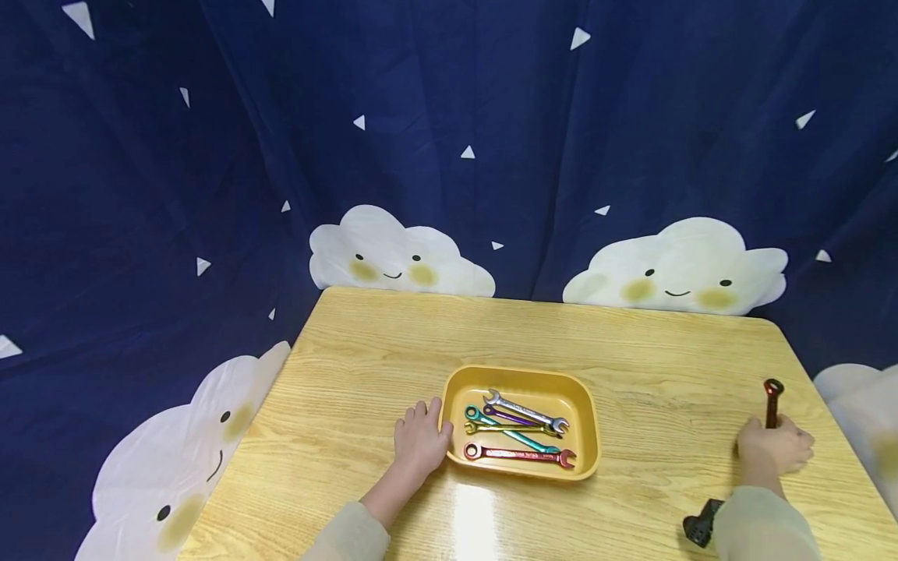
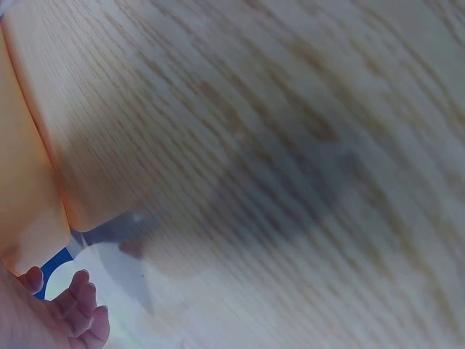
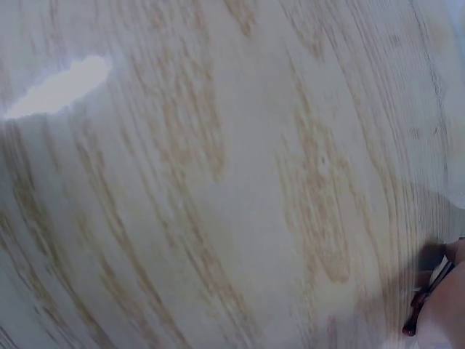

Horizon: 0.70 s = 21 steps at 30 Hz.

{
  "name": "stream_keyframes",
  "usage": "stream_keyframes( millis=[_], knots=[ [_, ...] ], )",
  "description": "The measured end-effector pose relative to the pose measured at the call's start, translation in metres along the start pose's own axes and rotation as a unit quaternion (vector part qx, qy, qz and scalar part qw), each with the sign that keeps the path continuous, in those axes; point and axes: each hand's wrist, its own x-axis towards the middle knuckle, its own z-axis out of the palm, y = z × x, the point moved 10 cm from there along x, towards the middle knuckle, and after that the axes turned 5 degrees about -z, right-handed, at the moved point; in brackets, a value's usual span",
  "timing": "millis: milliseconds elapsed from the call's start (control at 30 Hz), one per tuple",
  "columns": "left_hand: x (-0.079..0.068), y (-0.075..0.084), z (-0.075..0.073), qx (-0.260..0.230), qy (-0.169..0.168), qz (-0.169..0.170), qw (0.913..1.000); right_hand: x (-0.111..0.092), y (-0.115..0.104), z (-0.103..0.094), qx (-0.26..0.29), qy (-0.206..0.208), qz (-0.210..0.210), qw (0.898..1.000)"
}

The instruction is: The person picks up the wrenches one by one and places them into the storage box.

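On the right of the table, my right hand (image 1: 775, 446) grips a dark red wrench (image 1: 772, 397), its ring end poking up beyond the fingers. The right wrist view catches that wrench (image 3: 418, 305) at the lower right, partly covered by the hand. My left hand (image 1: 419, 436) rests at the left side of a yellow tray (image 1: 592, 460), thumb near the rim and fingers loosely extended. Inside the tray lie a red wrench (image 1: 519, 453), a silver wrench (image 1: 526, 411), a gold wrench (image 1: 508, 428), a teal wrench (image 1: 515, 435) and a purple wrench (image 1: 507, 415), some crossing each other.
The wooden table (image 1: 393, 343) reaches back to a dark blue curtain (image 1: 449, 93) with clouds and white triangles. A small black device (image 1: 701, 523) sits by my right wrist. Light glares off the tabletop in front of the tray.
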Motion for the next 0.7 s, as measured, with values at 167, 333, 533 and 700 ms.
stream_keyframes(
  millis=[167, 333, 533, 700],
  knots=[
    [-0.0002, 0.0, -0.0013, -0.001, 0.006, 0.001, 1.0, 0.0001, -0.0001, -0.0001, -0.006, 0.001, 0.0, 1.0],
    [0.0, -0.0001, -0.0017, -0.001, 0.006, 0.001, 1.0, -0.0002, 0.0019, -0.0018, -0.001, 0.009, 0.009, 1.0],
    [0.0003, 0.0002, -0.0021, 0.0, 0.005, 0.001, 1.0, -0.0017, 0.0037, -0.0052, 0.023, 0.028, 0.022, 0.999],
    [0.0002, -0.0005, -0.0024, -0.003, 0.004, -0.001, 1.0, -0.0016, 0.0048, -0.0055, 0.037, 0.038, 0.032, 0.998]
  ],
)
